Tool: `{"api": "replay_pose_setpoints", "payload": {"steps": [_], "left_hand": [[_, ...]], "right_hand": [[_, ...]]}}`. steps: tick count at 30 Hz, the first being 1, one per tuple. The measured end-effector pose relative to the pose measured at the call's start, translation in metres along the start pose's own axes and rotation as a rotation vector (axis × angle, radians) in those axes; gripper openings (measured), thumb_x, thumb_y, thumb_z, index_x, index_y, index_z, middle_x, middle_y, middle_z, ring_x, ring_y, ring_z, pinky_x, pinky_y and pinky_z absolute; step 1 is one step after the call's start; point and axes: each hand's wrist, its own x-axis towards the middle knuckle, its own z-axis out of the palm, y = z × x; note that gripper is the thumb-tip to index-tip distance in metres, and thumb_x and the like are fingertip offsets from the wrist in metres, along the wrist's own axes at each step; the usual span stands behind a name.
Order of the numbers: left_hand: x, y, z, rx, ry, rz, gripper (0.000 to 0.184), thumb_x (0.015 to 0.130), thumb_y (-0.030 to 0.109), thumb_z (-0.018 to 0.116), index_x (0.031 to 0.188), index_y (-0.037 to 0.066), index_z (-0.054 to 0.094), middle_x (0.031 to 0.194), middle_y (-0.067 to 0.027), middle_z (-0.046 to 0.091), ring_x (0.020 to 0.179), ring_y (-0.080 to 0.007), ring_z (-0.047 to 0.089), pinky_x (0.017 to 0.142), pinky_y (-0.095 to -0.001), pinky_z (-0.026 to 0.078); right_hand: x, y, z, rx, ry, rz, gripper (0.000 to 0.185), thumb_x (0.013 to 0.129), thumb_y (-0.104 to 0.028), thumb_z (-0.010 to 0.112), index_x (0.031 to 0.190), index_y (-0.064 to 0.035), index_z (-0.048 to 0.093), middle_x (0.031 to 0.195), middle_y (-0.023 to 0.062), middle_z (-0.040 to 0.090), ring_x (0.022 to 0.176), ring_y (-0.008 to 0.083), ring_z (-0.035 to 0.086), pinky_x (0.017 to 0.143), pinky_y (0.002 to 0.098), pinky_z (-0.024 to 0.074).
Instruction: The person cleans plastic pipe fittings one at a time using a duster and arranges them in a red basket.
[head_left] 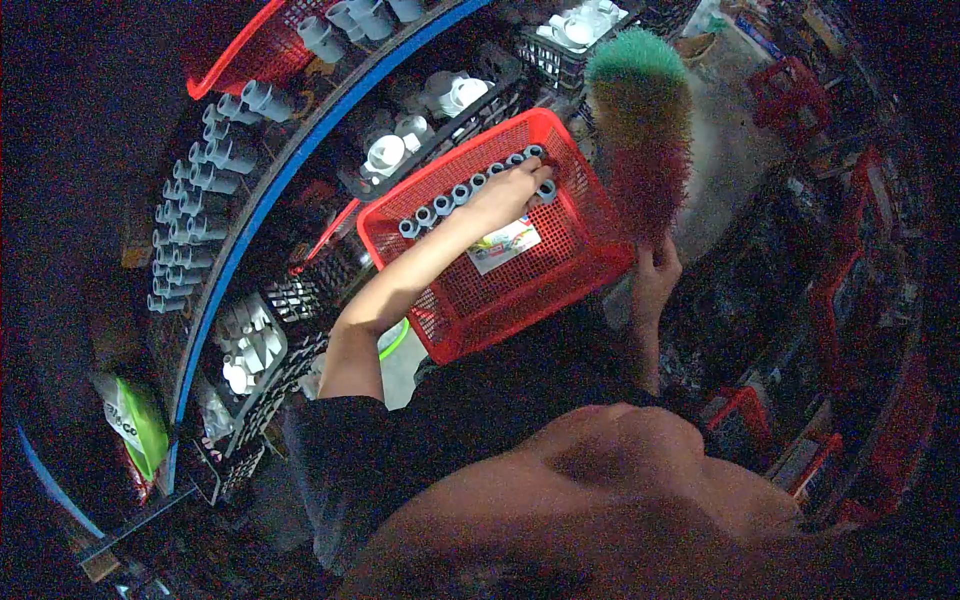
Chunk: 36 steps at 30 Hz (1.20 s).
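My left hand (518, 192) reaches into a red plastic basket (470, 330). Its fingers are closed around a grey pipe fitting (546, 190) near the basket's far right corner. Along the far inner side, a row of similar grey pipe fittings (442, 205) stands with open ends up. A white printed label (508, 246) lies on the basket floor, below my left forearm. To the right of the basket, my right hand (655, 268) is wrapped round the lower end of a bushy duster (642, 130), green on top and dark red below. The duster points upward; its handle is hidden.
Beyond a blue-edged table (290, 150), several grey fittings (195, 215) stand in rows. Black crates (430, 140) with white plastic parts line the basket's far side. Another red basket (235, 50) is at upper left. A green-and-white bag (137, 425) lies lower left.
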Motion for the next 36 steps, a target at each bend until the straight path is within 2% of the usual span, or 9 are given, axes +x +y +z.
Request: {"api": "replay_pose_setpoints", "payload": {"steps": [4, 7, 9, 12, 20, 22, 28, 30, 36], "left_hand": [[-0.004, 0.011, -0.016, 0.033, 0.027, -0.097, 0.036, 0.071, 0.012, 0.059, 0.106, 0.006, 0.051, 0.103, -0.0162, 0.05, 0.09, -0.0337, 0.054, 0.073, -0.0411, 0.046], [-0.006, 0.01, -0.026, 0.0, -0.122, -0.128, 0.029, 0.073, 0.022, 0.059, 0.097, 0.006, 0.054, 0.087, -0.0175, 0.056, 0.085, -0.033, 0.055, 0.07, -0.0417, 0.045], [-0.012, 0.013, -0.033, -0.075, -0.423, -0.113, 0.032, 0.075, 0.032, 0.057, 0.091, 0.004, 0.055, 0.076, -0.0183, 0.058, 0.082, -0.0325, 0.056, 0.069, -0.0414, 0.044], [-0.016, -0.001, -0.013, -0.069, -0.501, -0.069, 0.041, 0.073, 0.033, 0.059, 0.102, 0.005, 0.056, 0.093, -0.0172, 0.059, 0.089, -0.0292, 0.056, 0.075, -0.0393, 0.044], [-0.02, -0.015, -0.001, -0.054, -0.57, -0.106, 0.05, 0.074, 0.038, 0.056, 0.108, 0.002, 0.049, 0.091, -0.0198, 0.058, 0.09, -0.0317, 0.055, 0.078, -0.0406, 0.042], [-0.024, -0.019, 0.006, -0.061, -0.434, -0.056, 0.05, 0.074, 0.041, 0.055, 0.101, -0.001, 0.053, 0.089, -0.0209, 0.058, 0.088, -0.0331, 0.055, 0.077, -0.0415, 0.043], [-0.021, -0.018, 0.008, 0.027, -0.53, -0.105, 0.05, 0.074, 0.044, 0.054, 0.085, -0.004, 0.059, 0.09, -0.0211, 0.058, 0.09, -0.0335, 0.054, 0.078, -0.0411, 0.042], [-0.018, -0.013, 0.003, 0.036, -0.559, -0.123, 0.05, 0.074, 0.044, 0.054, 0.085, -0.004, 0.059, 0.091, -0.0205, 0.057, 0.09, -0.033, 0.054, 0.078, -0.0409, 0.042], [-0.018, -0.004, -0.005, 0.086, -0.549, -0.119, 0.049, 0.075, 0.043, 0.053, 0.086, -0.004, 0.059, 0.091, -0.0184, 0.058, 0.091, -0.0315, 0.054, 0.079, -0.0401, 0.042]], "right_hand": [[-0.001, -0.001, 0.002, -0.042, -0.047, -0.049, 0.027, 0.082, -0.008, 0.049, 0.105, 0.004, 0.053, 0.093, 0.0066, 0.058, 0.084, 0.0128, 0.05, 0.074, 0.0252, 0.0394], [0.0, 0.007, 0.004, -0.055, -0.082, -0.012, 0.027, 0.082, -0.009, 0.05, 0.106, 0.004, 0.053, 0.093, 0.0063, 0.058, 0.084, 0.0124, 0.05, 0.075, 0.0252, 0.0394], [-0.001, 0.004, 0.007, -0.063, -0.122, 0.072, 0.032, 0.081, -0.006, 0.047, 0.111, 0.0033, 0.049, 0.103, 0.01, 0.056, 0.091, 0.0168, 0.051, 0.081, 0.0285, 0.0399], [-0.001, 0.007, 0.011, -0.003, -0.094, 0.03, 0.031, 0.082, -0.007, 0.047, 0.111, 0.0028, 0.049, 0.104, 0.0095, 0.056, 0.093, 0.017, 0.051, 0.081, 0.0284, 0.0396], [0.0, 0.008, 0.017, -0.107, -0.065, -0.02, 0.028, 0.083, -0.007, 0.048, 0.108, 0.004, 0.051, 0.099, 0.0076, 0.057, 0.089, 0.0144, 0.05, 0.079, 0.0263, 0.0387], [0.002, 0.011, 0.018, -0.157, -0.067, -0.048, 0.027, 0.083, -0.007, 0.048, 0.108, 0.0041, 0.051, 0.098, 0.0075, 0.057, 0.088, 0.0143, 0.05, 0.079, 0.0263, 0.0387], [0.007, 0.03, 0.013, -0.089, -0.064, 0.024, 0.025, 0.083, -0.005, 0.044, 0.105, 0.0048, 0.051, 0.097, 0.0083, 0.057, 0.088, 0.0154, 0.051, 0.078, 0.0271, 0.0392], [0.008, 0.033, 0.015, -0.149, -0.012, -0.106, 0.024, 0.083, -0.006, 0.045, 0.103, 0.0045, 0.052, 0.097, 0.0089, 0.058, 0.086, 0.0166, 0.052, 0.077, 0.028, 0.0399], [0.004, 0.016, 0.017, -0.316, -0.037, -0.054, 0.027, 0.082, -0.008, 0.046, 0.105, 0.004, 0.051, 0.097, 0.0117, 0.059, 0.087, 0.0193, 0.054, 0.078, 0.0297, 0.0404]]}}
